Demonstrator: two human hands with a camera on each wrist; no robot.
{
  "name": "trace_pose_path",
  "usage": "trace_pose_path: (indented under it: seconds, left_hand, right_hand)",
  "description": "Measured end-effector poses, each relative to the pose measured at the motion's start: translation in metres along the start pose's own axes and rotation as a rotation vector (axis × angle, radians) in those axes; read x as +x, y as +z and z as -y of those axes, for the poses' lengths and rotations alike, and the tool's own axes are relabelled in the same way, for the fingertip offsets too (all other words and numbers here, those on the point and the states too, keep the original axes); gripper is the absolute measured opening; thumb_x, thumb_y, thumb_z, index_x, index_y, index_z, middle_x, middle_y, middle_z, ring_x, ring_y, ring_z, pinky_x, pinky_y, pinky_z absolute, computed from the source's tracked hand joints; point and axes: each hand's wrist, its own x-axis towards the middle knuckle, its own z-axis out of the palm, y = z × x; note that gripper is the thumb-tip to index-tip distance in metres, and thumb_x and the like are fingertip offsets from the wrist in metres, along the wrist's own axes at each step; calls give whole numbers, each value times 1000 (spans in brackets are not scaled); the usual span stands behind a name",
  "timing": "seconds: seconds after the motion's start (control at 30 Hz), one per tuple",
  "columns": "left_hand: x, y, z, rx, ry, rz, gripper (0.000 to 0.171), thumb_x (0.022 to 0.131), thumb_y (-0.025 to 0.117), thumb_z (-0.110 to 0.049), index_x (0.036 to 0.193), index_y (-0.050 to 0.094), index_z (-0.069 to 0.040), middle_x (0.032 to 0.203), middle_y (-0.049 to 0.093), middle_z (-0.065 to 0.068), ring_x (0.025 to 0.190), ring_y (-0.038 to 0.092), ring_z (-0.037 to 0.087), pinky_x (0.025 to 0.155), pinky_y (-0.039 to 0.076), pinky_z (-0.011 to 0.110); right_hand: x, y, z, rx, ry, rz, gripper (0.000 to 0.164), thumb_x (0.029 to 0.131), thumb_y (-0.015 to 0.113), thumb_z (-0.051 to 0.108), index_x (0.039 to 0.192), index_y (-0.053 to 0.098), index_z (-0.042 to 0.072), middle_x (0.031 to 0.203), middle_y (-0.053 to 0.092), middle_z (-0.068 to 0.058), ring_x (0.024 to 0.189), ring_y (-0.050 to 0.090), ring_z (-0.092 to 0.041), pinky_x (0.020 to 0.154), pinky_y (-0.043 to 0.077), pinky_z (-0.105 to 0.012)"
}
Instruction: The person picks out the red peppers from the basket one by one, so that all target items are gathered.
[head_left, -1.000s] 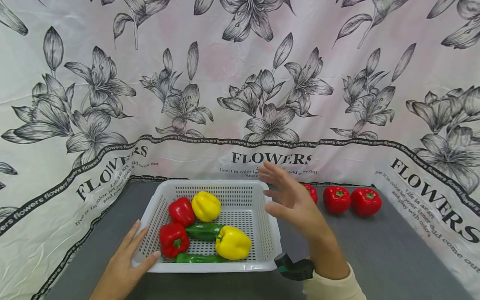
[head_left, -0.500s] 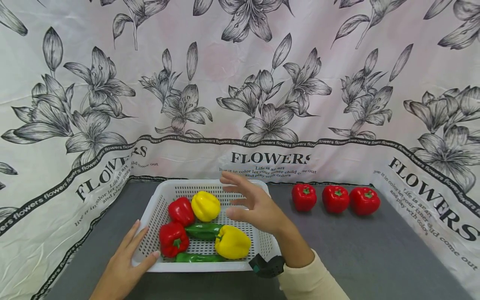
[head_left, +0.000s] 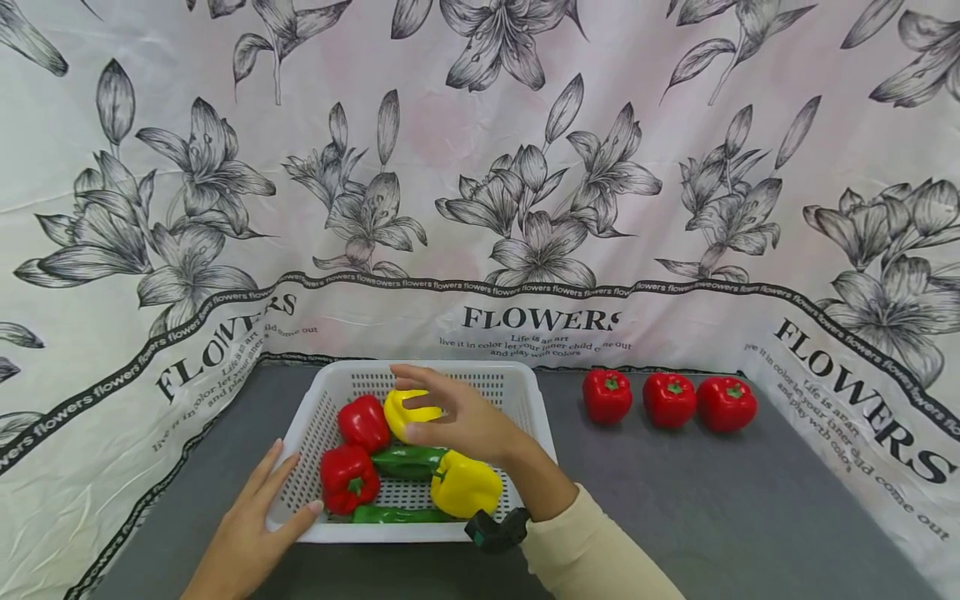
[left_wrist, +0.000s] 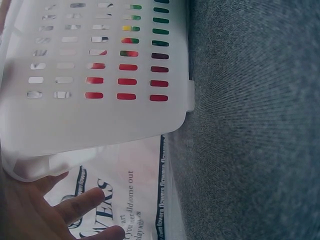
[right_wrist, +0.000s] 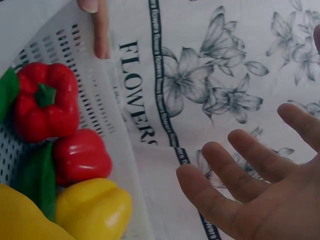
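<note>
A white perforated basket (head_left: 546, 429) stands on the dark tabletop. Inside lie two red bell peppers (head_left: 348, 479), two yellow bell peppers (head_left: 467, 487) and two long green vegetables (head_left: 408, 461). My left hand (head_left: 247, 525) rests at the basket's front left corner, thumb on the rim and fingers spread along the side; in the left wrist view, its fingers (left_wrist: 82, 205) extend past the corner. Above the basket hovers my right hand (head_left: 465, 421), fingers apart and holding nothing. It partly covers the rear yellow pepper in the head view. The right wrist view shows its spread fingers (right_wrist: 245, 175).
Three red bell peppers (head_left: 669, 400) stand in a row on the tabletop (head_left: 697, 508), right of the basket near the back. A flower-printed cloth (head_left: 495, 208) hangs behind and along both sides. A dark device (head_left: 497, 531) sits at my right wrist.
My right hand has moved left and lower, from beside the basket's right rim to over the rear yellow pepper. The leftmost red pepper outside is now fully visible. My left hand stays put.
</note>
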Motion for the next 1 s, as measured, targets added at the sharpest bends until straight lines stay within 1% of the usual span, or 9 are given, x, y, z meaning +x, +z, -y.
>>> trace_pose_path:
  seconds: [0.13,0.2,0.3,0.4,0.53,0.7,0.83,1.0]
  left_hand:
    - [0,-1,0,4,-23,19,80,89,62,-54,148,38,-7,158,14,14,131,29,48,89,30,74]
    - [0,-1,0,5,-23,17,80,89,61,-54,148,38,-6,158,15,15,130,30,48,89,30,74]
    - [1,-2,0,4,0,-4,78,89,62,-52,147,39,-5,157,16,15,130,31,47,89,31,74]
    - [1,-2,1,-1,28,-27,77,89,64,-50,146,41,-4,157,19,14,129,33,47,89,32,73]
    - [1,-2,2,-25,56,-53,74,89,66,-47,145,43,-5,156,21,13,130,33,46,89,32,73]
    - [1,-1,4,-51,75,-74,71,89,67,-45,144,45,-6,156,22,10,130,34,43,89,33,72]
    - [1,1,4,-56,78,-75,70,89,66,-45,144,45,-7,157,21,9,131,34,44,88,33,72]
    - [-1,2,5,-62,75,-78,70,89,67,-44,144,45,-7,156,22,11,131,33,44,89,33,72]
  right_hand:
    - [8,5,-7,-12,41,20,64,90,62,41,148,39,28,143,44,2,121,50,-18,93,46,-35]
    - [11,8,-9,-16,63,29,63,90,63,37,148,40,29,143,45,3,121,50,-17,92,46,-34]
    - [16,11,-13,-13,82,50,62,89,64,33,147,41,28,142,46,4,121,50,-16,91,47,-33]
    - [20,12,-16,-22,100,79,62,89,64,32,147,41,28,141,47,6,119,50,-15,90,48,-31]
    - [26,13,-17,-36,132,109,63,88,65,30,147,42,28,140,47,4,117,52,-16,89,48,-31]
    - [32,10,-21,-54,172,123,66,86,68,29,146,42,30,138,49,2,117,53,-20,85,51,-31]
    - [36,7,-26,-108,184,146,69,83,71,29,146,42,30,138,49,2,118,53,-25,83,51,-31]
    - [43,4,-31,-145,175,219,71,83,71,29,147,41,27,140,49,-1,121,50,-34,84,51,-32]
